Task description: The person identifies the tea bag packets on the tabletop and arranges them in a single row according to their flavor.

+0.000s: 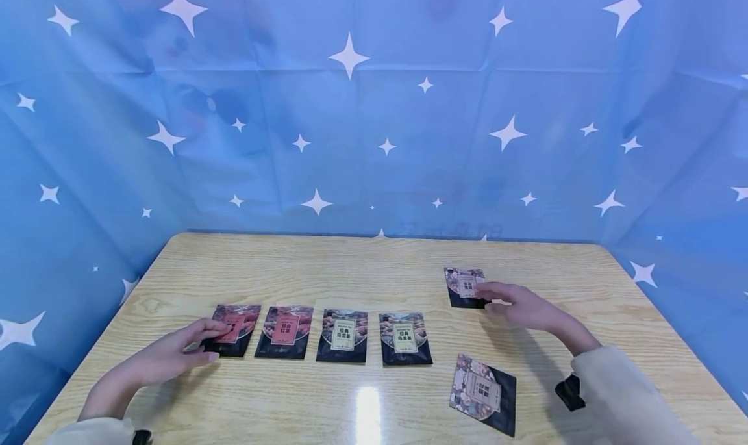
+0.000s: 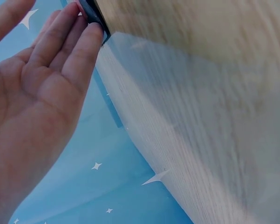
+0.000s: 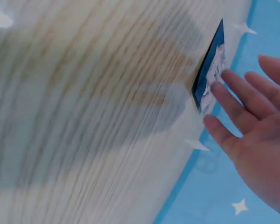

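Note:
My left hand (image 1: 175,354) rests its fingertips on the leftmost red-labelled tea sachet (image 1: 234,347), covering part of its label. In the left wrist view that hand (image 2: 46,88) has extended fingers, with their tips at the dark edge of the sachet (image 2: 94,16). On the far right, fingers of my right hand (image 1: 520,307) reach over the right edge of a pink-labelled tea sachet (image 1: 461,289). The right wrist view has this sachet (image 3: 208,74) seen edge-on, beside the loosely extended fingers of the right hand (image 3: 251,121).
Right of the left hand, another red-labelled sachet (image 1: 284,333) and two green-labelled ones (image 1: 342,338) (image 1: 405,340) lie in a row. A second pink-labelled sachet (image 1: 484,394) lies turned nearer the front. Behind the wooden table (image 1: 327,269) hangs a blue star-patterned cloth (image 1: 374,107).

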Demonstrator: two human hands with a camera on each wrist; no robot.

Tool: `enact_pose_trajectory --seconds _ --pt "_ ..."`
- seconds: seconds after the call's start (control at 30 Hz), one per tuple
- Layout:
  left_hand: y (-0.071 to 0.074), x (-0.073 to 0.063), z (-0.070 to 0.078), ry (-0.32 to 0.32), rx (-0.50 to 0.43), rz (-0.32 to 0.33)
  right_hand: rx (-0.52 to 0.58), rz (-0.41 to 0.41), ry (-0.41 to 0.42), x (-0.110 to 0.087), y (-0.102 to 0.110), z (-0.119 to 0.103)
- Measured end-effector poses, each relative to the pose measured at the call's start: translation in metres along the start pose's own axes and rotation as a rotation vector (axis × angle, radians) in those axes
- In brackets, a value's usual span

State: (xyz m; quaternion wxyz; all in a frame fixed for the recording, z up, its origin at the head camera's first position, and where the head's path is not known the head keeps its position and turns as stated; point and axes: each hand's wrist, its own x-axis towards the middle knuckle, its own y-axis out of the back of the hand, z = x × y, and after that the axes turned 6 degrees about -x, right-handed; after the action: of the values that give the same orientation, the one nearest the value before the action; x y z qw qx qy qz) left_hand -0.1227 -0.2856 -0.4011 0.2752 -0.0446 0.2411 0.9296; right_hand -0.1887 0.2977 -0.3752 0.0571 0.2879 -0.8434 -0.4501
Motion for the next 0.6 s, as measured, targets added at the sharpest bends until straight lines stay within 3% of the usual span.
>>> enact_pose_trajectory --seconds 0.27,0.6 --pt "-0.001 0.0 0.001 0.001 -0.011 -0.002 -0.032 0.087 -0.023 0.012 0.001 0.005" --pt "-0.001 0.0 0.0 0.002 -0.019 -0.006 0.007 -0.015 -0.035 0.022 -0.002 0.014"
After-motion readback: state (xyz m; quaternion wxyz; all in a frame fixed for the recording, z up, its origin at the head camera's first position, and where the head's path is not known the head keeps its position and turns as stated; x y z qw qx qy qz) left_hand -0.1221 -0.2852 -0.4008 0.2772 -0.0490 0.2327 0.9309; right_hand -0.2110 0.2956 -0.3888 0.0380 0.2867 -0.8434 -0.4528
